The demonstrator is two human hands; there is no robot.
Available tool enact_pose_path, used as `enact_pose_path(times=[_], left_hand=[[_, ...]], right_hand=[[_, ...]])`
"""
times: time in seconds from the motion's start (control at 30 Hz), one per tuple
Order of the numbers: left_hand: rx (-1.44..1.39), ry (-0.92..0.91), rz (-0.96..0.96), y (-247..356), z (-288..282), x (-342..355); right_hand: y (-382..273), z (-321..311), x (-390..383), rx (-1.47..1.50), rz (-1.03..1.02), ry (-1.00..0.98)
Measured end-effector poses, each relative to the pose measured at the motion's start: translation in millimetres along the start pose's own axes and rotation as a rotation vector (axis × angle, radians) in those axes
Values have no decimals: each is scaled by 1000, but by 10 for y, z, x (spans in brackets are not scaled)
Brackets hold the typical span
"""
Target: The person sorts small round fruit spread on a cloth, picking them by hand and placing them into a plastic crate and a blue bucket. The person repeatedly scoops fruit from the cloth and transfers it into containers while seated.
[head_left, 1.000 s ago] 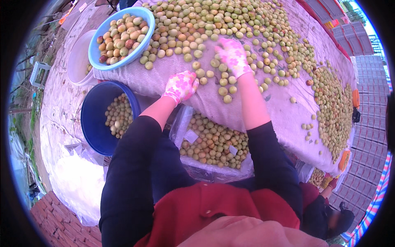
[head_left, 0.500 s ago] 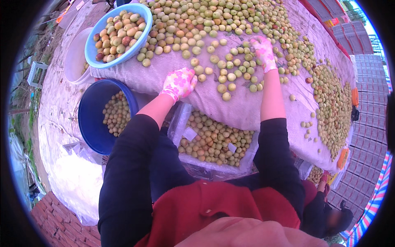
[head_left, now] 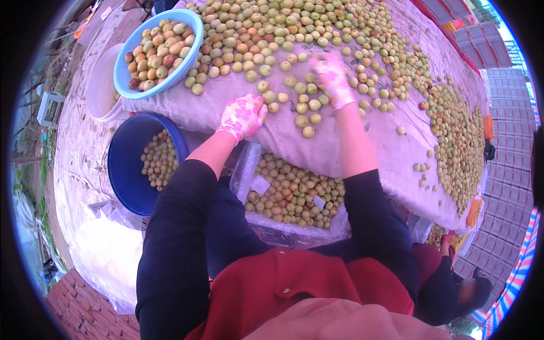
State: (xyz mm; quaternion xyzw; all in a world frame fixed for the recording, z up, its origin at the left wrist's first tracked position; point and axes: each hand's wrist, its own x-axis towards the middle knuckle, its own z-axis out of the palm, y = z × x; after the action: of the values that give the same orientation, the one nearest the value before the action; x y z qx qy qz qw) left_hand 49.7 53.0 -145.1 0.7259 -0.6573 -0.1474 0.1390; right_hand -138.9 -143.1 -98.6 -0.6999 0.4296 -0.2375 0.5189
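Observation:
My left hand [head_left: 242,118], in a pink floral glove, rests near the front edge of the draped pale cloth [head_left: 396,153], fingers curled; what, if anything, they hold is hidden. My right hand [head_left: 331,79], gloved alike and slightly blurred, reaches over loose greenish-yellow fruits [head_left: 301,120] on the cloth, fingers apart. To the left stands a light blue basin [head_left: 118,77] of redder, yellowish fruit. Below the cloth's edge, between my arms, a plastic-lined crate [head_left: 245,170] holds more fruit.
A dark blue bucket [head_left: 120,178] with fruit and a pale bucket [head_left: 96,99] stand left, near plastic sheeting [head_left: 105,255] and a stool [head_left: 48,107]. More fruit [head_left: 456,147] covers the right side. A co-worker [head_left: 453,289] is at lower right, beside grey stacked trays [head_left: 504,170].
My right hand moved right and away from me, then back left and slightly nearer over the last half second. My left hand stays at about the same place on the cloth.

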Motion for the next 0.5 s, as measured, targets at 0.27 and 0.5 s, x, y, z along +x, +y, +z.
enact_pose_path(times=[0.27,0.5], left_hand=[[70,363,139,16,175,32],[55,-18,-4,66,-90,3]], right_hand=[[-920,1422,-779,392,-216,-665],[2,-89,-164,-215,-75,133]])
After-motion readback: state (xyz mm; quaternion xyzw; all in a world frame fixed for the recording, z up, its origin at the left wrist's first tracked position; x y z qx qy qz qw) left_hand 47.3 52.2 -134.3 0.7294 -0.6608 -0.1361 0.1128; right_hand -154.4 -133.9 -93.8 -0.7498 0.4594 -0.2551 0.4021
